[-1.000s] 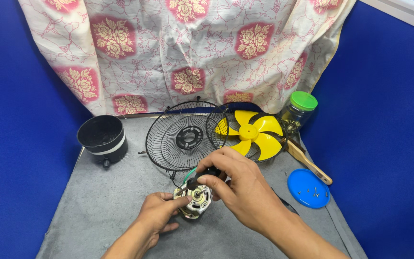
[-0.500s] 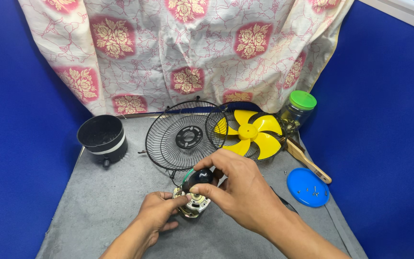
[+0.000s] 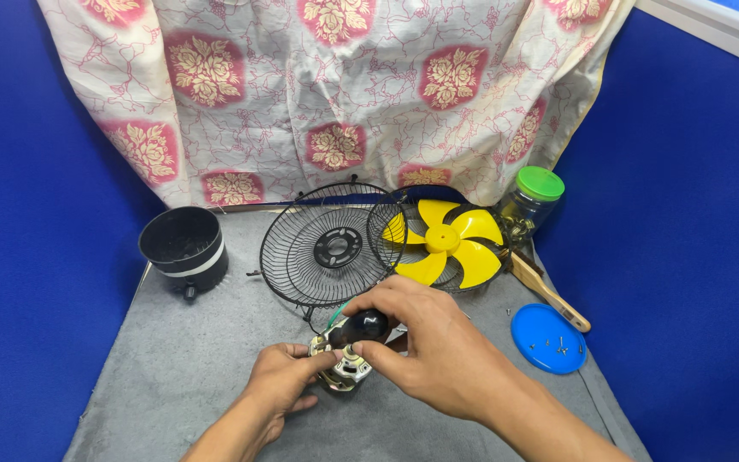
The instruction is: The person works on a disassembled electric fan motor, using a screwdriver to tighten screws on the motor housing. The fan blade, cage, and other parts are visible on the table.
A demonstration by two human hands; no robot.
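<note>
Near the table's (image 3: 173, 376) front edge, my left hand (image 3: 280, 376) steadied the fan motor (image 3: 345, 366) while my right hand (image 3: 425, 342) pinched its black, probably plastic cap (image 3: 361, 326); seating it needed careful alignment.

A small motor (image 3: 348, 364) lies on the mat (image 3: 173, 376) near its front edge, between the left hand (image 3: 280, 381) on its left and the right hand (image 3: 434, 346) over its right side. Behind it stands a wire grille (image 3: 331, 248); to the right of that lies a fan blade (image 3: 446, 244) on a second grille (mostly hidden). A cup-shaped housing (image 3: 183, 248) sits far left. A jar (image 3: 530, 201) stands at the back right, a brush (image 3: 549, 291) before it, and a lid (image 3: 547, 338) nearer still, with small screws in it.
</note>
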